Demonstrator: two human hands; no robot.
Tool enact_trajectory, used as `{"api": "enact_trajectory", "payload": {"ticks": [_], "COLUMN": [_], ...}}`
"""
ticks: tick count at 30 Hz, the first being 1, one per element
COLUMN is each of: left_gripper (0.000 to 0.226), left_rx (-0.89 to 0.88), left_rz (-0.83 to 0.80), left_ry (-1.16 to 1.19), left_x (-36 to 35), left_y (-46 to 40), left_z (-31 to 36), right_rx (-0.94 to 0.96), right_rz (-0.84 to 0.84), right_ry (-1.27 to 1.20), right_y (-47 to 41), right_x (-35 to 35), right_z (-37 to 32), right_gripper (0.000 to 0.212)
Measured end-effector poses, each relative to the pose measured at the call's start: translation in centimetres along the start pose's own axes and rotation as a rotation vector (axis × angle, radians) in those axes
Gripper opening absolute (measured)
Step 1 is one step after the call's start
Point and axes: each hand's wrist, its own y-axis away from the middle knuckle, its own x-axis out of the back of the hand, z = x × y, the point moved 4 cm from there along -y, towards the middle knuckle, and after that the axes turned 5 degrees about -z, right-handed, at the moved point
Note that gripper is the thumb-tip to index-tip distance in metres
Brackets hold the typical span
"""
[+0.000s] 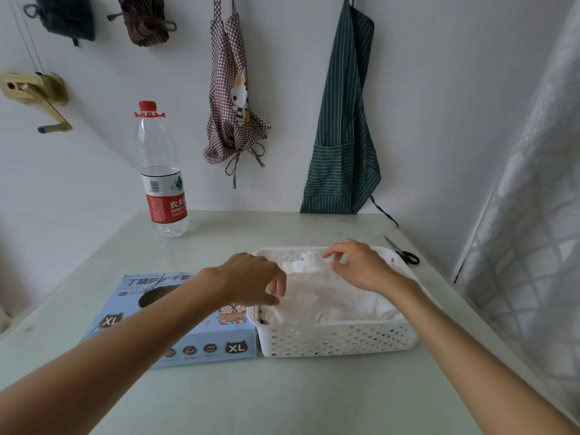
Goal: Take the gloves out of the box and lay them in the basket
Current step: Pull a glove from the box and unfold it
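Laying the gloves [326, 296] flat is judged to be the step in hand, and only one view, from the head, is given. It would be done well if the top glove were spread across the pile, its edges kept inside the rim, and then let go without the sheets below being dragged up.

White gloves are seen heaped in the white perforated basket [339, 340] at lower centre of the frame. The blue box [175, 340] is set just left of it, touching or nearly touching its wall; whether any gloves are left inside cannot be told.

The left hand [254, 277] is held over the basket's left edge, with fingers curled downward and the fingertips brought together at a glove's edge; a pinch is likely, yet it cannot be told for certain. The right hand [361, 265] is held above the far part of the pile, with thumb and forefinger closed on a fold of white glove. Both forearms are stretched in from the bottom corners of the frame and converge over the basket.
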Motion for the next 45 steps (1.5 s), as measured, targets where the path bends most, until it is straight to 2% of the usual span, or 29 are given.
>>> {"api": "enact_trajectory", "payload": {"ticks": [4,6,9,10,12,13,15,17,18,21,26,28,30,33,36,38,40,42,45], "left_gripper": [0.027,0.025,0.027,0.037,0.068,0.081,0.099,0.108,0.109,0.107,0.100,0.102,0.098,0.080,0.058,0.057,0.055,0.047,0.051], "left_rx": [0.003,0.004,0.022,0.013,-0.039,-0.055,-0.032,-0.002,0.011,0.032,0.043,0.023,0.004,-0.001,0.110,0.223,0.331,0.384,0.413], "left_rz": [-0.005,0.041,0.183,0.172,0.001,-0.105,-0.232,-0.268,-0.273,-0.289,-0.281,-0.207,-0.115,0.036,0.204,0.272,0.293,0.251,0.130], "left_ry": [-0.103,-0.012,0.141,0.173,0.169,0.106,-0.033,-0.113,-0.144,-0.203,-0.187,-0.136,-0.060,0.094,0.285,0.414,0.532,0.539,0.533], "left_x": [-0.6,0.4,2.0,2.0,0.7,-0.2,-1.6,-2.2,-2.4,-3.2,-3.9,-3.1,-1.9,-0.9,-1.6,-2.6,-3.9,-5.3,-7.2], "left_y": [-0.1,-0.1,-1.4,-2.1,-3.7,-4.3,-5.0,-5.3,-5.4,-5.8,-5.7,-5.1,-3.8,-0.6,3.6,6.4,8.8,10.2,10.8], "left_z": [-0.3,-0.6,-0.9,-0.6,0.3,0.6,0.3,-0.1,-0.2,0.1,0.3,0.5,0.3,-1.5,-5.8,-8.5,-10.9,-12.5,-14.4], "right_rx": [0.036,0.063,0.077,0.080,0.079,0.067,-0.020,-0.165,-0.201,-0.183,-0.166,-0.166,-0.134,-0.109,-0.088,-0.038,0.040,0.145,0.238], "right_rz": [-0.169,-0.228,-0.204,-0.181,-0.180,-0.239,-0.514,-0.772,-0.814,-0.784,-0.730,-0.657,-0.512,-0.305,-0.140,-0.059,-0.062,-0.078,-0.001], "right_ry": [-0.080,-0.097,-0.169,-0.192,-0.207,-0.183,-0.072,0.041,0.076,0.166,0.190,0.149,0.099,0.004,-0.033,-0.069,-0.130,-0.171,-0.001], "right_y": [-1.2,-1.1,-0.9,-0.9,-0.8,-0.6,0.4,1.9,2.5,2.7,2.9,3.0,2.8,2.7,2.8,2.7,2.5,2.2,1.4], "right_x": [-3.5,-4.4,-3.3,-2.4,-0.6,0.1,0.3,-0.2,-0.5,-1.5,-2.2,-1.8,-0.7,1.4,2.5,2.4,0.7,-1.9,-5.7], "right_z": [-1.1,-1.1,-0.5,-0.3,0.8,1.5,3.3,5.2,5.9,6.5,6.3,6.3,5.8,4.8,3.4,1.3,-2.5,-7.0,-12.0], "right_gripper": [0.034,0.035,0.036,0.036,0.038,0.040,0.051,0.068,0.074,0.084,0.083,0.079,0.066,0.044,0.035,0.031,0.026,0.024,0.033]}}
